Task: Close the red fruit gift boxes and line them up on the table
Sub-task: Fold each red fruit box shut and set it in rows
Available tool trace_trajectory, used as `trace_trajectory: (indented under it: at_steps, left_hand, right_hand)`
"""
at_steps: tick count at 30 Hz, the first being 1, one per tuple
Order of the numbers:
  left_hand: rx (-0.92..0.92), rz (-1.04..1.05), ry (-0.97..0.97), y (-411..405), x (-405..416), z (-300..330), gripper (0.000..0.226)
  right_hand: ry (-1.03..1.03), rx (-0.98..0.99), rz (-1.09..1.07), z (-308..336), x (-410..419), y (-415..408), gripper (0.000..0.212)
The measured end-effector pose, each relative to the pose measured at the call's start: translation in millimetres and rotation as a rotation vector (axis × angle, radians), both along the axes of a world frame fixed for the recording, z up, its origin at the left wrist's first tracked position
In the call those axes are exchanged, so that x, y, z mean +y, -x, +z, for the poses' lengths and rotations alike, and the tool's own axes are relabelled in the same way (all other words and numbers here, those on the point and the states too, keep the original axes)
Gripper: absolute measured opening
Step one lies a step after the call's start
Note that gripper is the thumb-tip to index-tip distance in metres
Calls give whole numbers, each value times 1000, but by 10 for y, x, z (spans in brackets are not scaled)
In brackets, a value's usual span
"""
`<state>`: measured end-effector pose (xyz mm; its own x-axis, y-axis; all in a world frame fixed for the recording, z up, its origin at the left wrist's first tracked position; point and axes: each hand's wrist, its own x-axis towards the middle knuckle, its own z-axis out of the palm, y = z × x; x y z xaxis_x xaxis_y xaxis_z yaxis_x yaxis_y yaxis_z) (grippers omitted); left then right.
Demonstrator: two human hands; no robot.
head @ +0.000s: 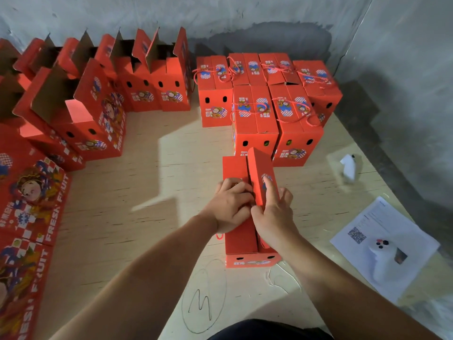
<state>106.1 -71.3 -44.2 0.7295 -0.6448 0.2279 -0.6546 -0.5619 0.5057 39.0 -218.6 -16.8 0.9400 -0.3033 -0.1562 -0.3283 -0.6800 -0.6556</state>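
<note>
Head view showed both hands on one red box (pixel 239 239): left hand (pixel 231 207) curled, pressing its left flap; right hand (pixel 273 217) gripping the raised right flap (pixel 259 173)

Pale plywood table (pixel 171 182) carries red boxes (pixel 255 123), paper (pixel 382 244), controller (pixel 380 261).

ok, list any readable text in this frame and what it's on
"FRESH FRUIT": side of the big red box at left, partly cut off.
"FRESH" fragment: side of an open box further back.
Printed sheet with QR code: text too small to read.
Labels on the closed boxes: too blurred.
Pen scribble on the table: illegible.
</note>
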Motion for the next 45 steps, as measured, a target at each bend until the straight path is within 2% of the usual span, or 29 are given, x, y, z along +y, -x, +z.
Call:
trace_trajectory:
  at_steps: [2, 4, 5, 7, 8, 9, 12, 15, 18, 20, 28, 32, 35, 36, 37, 39, 42, 45]
  left_hand:
    - [16, 13, 21, -19, -35, -14, 43]
    - [12, 22, 29, -16, -39, -42, 40]
    - [6, 27, 21, -6, -45, -50, 37]
    - [5, 40, 9, 20, -75, -35, 37]
    - [6, 44, 16, 28, -89, -17, 38]
    - [6, 47, 27, 33, -95, 2, 40]
    - [54, 66, 74, 33, -72, 29, 48]
    - [135, 195, 107, 84, -134, 36, 54]
    - [-10, 378, -19, 162, -268, -29, 44]
    - [-92, 435, -18, 181, -308, -87, 38]
    - [-166, 428, -47, 176, -316, -210, 30]
    - [-29, 406, -123, 218, -311, -144, 32]
    - [231, 567, -101, 191, -261, -22, 53]
    - [263, 599, -108, 175, -236, 1, 60]
    - [240, 581, -145, 180, -218, 11, 63]
    - [146, 516, -194, 286, -228, 9, 52]
    - [125, 615, -113, 576, -336, 8, 37]
    - [176, 674, -66, 778, -458, 14, 47]
  right_hand:
    - [117, 30, 16, -17, -19, -45, 76]
    - [68, 74, 11, -37, -58, -192, 74]
    - [-21, 95, -15, -34, -72, -303, 68]
    - [-133, 54, -67, -32, -85, -548, 43]
    - [-137, 22, -93, -19, -87, -669, 33]
    - [-124, 5, -112, 0, -91, -790, 32]
    - [-28, 92, -45, 11, -108, -1050, 51]
    - [88, 164, 35, 72, -101, -1138, 62]
    - [156, 198, 60, 95, -82, -1143, 65]
    - [203, 221, 86, 102, -78, -1160, 66]
    - [384, 185, 165, 24, -109, -1203, 63]
    - [427, 178, 162, -28, -115, -1211, 61]
    - [458, 144, 164, -93, -98, -1172, 61]
    - [459, 132, 153, -110, -87, -1154, 61]
    - [460, 119, 140, -125, -73, -1137, 60]
    - [476, 101, 137, -142, -39, -1124, 62]
    - [511, 100, 160, -134, -32, -1158, 65]
    - [480, 114, 176, -90, -77, -1228, 64]
